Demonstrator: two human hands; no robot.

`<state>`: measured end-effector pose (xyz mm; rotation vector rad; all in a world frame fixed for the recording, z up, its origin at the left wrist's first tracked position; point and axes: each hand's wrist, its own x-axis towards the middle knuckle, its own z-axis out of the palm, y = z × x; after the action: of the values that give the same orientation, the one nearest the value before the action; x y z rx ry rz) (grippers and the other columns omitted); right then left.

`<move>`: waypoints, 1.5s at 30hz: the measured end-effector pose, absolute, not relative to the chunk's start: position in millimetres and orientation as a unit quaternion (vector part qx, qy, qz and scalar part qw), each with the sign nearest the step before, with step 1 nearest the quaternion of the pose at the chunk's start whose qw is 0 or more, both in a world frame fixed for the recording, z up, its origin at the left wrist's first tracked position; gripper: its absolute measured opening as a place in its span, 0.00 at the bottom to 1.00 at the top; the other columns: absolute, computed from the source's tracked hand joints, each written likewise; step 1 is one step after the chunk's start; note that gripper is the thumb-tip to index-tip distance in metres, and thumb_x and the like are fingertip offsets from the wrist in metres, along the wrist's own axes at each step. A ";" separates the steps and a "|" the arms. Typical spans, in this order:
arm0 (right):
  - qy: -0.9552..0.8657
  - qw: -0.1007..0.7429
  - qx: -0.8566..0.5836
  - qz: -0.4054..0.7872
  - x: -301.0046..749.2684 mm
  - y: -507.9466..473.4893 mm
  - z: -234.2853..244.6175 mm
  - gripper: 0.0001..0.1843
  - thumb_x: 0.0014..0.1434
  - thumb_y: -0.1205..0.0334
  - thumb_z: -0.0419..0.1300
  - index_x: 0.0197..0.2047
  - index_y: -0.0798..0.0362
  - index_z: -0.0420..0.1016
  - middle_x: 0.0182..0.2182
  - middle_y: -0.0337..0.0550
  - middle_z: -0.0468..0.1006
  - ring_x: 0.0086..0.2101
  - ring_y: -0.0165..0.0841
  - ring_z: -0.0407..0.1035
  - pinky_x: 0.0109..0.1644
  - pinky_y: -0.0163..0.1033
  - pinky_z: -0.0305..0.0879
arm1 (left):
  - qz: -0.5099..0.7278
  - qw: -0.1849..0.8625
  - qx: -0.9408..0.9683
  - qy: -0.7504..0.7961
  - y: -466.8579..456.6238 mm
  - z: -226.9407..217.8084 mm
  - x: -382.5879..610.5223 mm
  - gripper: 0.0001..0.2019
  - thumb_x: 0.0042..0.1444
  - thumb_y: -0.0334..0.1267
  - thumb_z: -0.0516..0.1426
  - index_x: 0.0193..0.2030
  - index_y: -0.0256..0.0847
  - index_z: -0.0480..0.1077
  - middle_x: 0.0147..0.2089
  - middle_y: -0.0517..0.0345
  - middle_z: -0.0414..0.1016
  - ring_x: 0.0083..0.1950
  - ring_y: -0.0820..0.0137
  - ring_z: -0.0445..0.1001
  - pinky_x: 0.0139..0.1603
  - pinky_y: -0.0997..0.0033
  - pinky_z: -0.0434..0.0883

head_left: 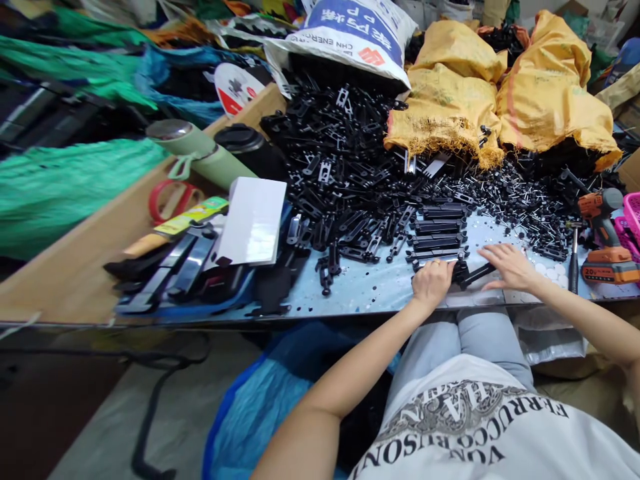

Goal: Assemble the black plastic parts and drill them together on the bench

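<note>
My left hand [433, 283] is at the near end of a row of black bar-shaped plastic parts [439, 227] on the blue tabletop. Its fingers close on a black part that they largely cover. Just right of it lies another black bar [479, 275], angled toward my right hand [511, 267]. That hand is spread over the table, thumb and fingers apart around the bar's far end; whether it touches the bar I cannot tell.
Behind are heaps of black plastic pieces [345, 160] and screws [510, 200], under a white sack [350, 33] and yellow sacks [450, 93]. A hammer [574, 260] and cordless drill [607, 233] lie right. Left are red-handled scissors [159, 200], a green bottle [210, 157] and white box [253, 220].
</note>
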<state>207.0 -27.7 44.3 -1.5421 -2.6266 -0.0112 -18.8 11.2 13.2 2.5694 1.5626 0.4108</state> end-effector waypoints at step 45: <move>-0.563 0.179 -0.734 0.336 166.8 -124.3 78.8 0.26 0.64 0.42 0.37 0.26 0.50 0.60 0.14 0.35 0.64 0.17 0.30 0.61 0.26 0.35 0.58 | 0.247 -0.041 0.889 0.384 -10.4 -26.6 -40.0 0.19 0.60 0.26 0.46 0.55 0.40 0.68 0.51 0.45 0.72 0.51 0.61 0.68 0.59 0.49 0.56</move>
<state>166.8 -124.3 78.8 -2.0754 -1.5904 0.9490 -40.0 -10.4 -26.6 2.8673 1.2402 0.7969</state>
